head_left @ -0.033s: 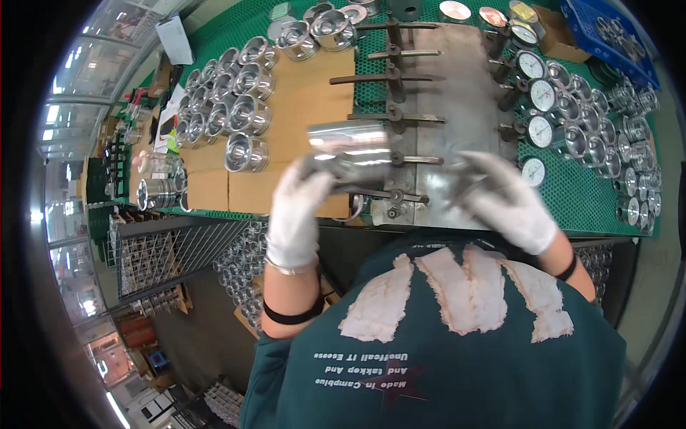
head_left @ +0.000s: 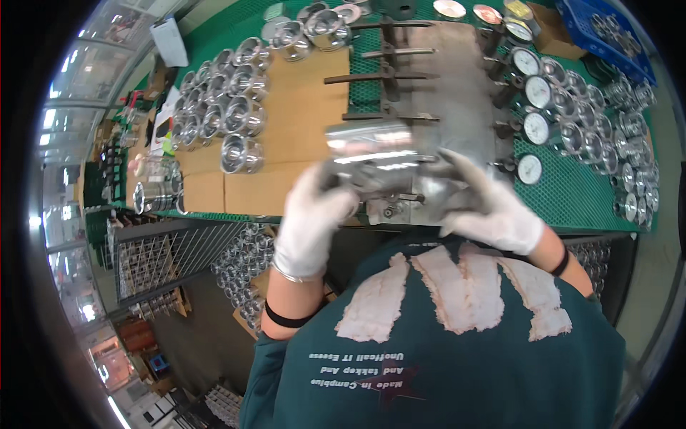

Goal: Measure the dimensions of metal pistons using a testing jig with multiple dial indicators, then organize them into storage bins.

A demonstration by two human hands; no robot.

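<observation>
My left hand [head_left: 314, 218], in a white glove, is closed round the lower left side of a shiny metal piston [head_left: 371, 139]. The piston lies sideways in the air, above the near end of the row of metal clamp arms [head_left: 391, 75], and is blurred by motion. My right hand [head_left: 496, 218], also gloved, has thumb and fingers spread apart by the piston's right end. It appears not to hold anything. Beneath both hands is a grey metal plate [head_left: 454, 86]. Along the plate's right side stand several round dial gauges [head_left: 536, 129].
Several pistons [head_left: 243, 114] stand in rows on brown cardboard [head_left: 304, 107] at the left. More metal parts [head_left: 589, 143] crowd the right side of the green mat [head_left: 564, 204]. A blue basket [head_left: 582, 28] and a cardboard box [head_left: 554, 32] sit at the far right.
My left hand has carried the piston to the right. My right hand has shifted slightly left, and its fingers now show wider apart beside the piston's end.
</observation>
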